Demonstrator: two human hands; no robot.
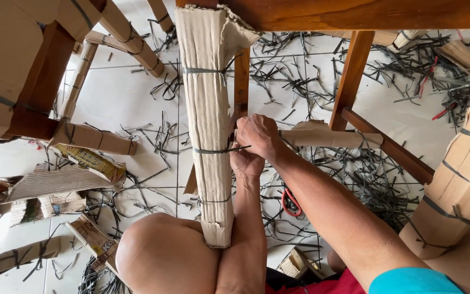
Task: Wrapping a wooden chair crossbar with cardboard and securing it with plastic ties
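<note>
Knee (164, 256) lowest; both hands, left hand (246, 160) and right hand (258, 133), pinch a black strap (216, 150) crosswise around the upright cardboard-wrapped leg (208, 125).

The ribbed cardboard wrap on the chair leg (208, 125) is light brown with thin black straps (213, 150). The wooden chair frame (354, 71) is reddish brown. The tiled floor (121, 103) is white.

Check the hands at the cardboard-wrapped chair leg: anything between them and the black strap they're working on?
Nothing visible does. The right hand is right at the black strap on the cardboard-wrapped leg, by the strap's loose end. The left hand sits just under it, against the leg's right side. Its fingers are hidden behind the right hand.
</note>
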